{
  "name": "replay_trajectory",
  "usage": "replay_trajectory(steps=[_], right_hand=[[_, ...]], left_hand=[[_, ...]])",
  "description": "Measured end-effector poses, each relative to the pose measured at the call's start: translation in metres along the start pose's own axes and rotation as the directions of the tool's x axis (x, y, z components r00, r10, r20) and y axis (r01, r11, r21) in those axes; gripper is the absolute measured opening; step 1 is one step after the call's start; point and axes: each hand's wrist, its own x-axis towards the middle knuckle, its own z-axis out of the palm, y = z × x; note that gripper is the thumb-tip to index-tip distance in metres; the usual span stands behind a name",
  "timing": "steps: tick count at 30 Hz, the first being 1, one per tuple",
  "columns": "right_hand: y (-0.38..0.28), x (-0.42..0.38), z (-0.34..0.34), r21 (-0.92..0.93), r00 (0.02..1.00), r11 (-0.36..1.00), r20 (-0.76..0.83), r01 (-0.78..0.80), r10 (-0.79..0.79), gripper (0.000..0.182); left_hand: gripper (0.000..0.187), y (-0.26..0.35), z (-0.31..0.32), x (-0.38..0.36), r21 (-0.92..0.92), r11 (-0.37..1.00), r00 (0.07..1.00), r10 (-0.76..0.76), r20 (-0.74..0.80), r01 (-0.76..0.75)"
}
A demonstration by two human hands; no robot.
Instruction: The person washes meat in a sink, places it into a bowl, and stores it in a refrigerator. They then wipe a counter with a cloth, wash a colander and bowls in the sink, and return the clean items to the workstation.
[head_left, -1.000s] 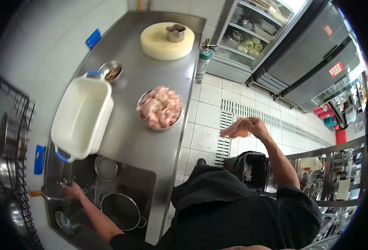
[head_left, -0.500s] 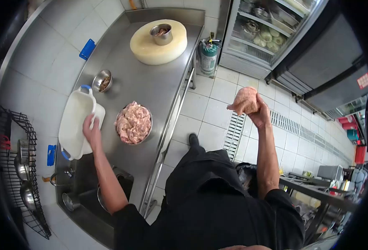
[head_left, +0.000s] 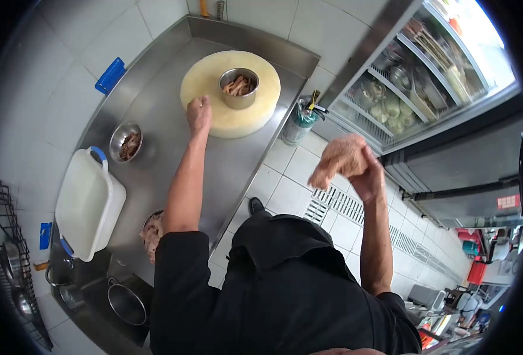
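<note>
My right hand (head_left: 369,176) grips a floppy piece of pale pink raw meat (head_left: 341,158), held up over the floor to the right of the counter. At the near left side of the thick round cutting board (head_left: 199,77), my left hand (head_left: 199,112) has its fingers curled in; whether anything is inside them is hidden. A small steel pot (head_left: 239,99) with brown strips (head_left: 237,87) in it stands on the board. Partly covered by my left arm, a bowl of raw meat (head_left: 152,236) sits on the steel counter (head_left: 161,142).
A steel bowl with brown pieces (head_left: 126,142) and a white tub with blue handles (head_left: 95,204) stand along the wall side. The sink (head_left: 119,319) holds a pot (head_left: 126,302). Beyond the counter are a fire extinguisher (head_left: 300,123) and a glass-door fridge (head_left: 391,89).
My left hand has moved from the white tub forward to the cutting board, its fingers now curled. The right hand still holds the meat. The view has shifted toward the board and fridge.
</note>
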Motion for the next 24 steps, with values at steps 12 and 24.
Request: replay_trajectory(steps=[12, 24], right_hand=[[-0.049, 0.348, 0.049, -0.518, 0.981, 0.855, 0.176, 0.028, 0.075, 0.053], [0.160, 0.705, 0.186, -0.564, 0.684, -0.400, 0.664, 0.723, 0.302, 0.021]], left_hand=[[0.050, -0.066, 0.025, 0.135, 0.501, 0.863, 0.974, 0.045, -0.220, 0.073], [0.054, -0.023, 0.046, 0.113, 0.508, 0.831, 0.967, -0.128, -0.222, 0.227]])
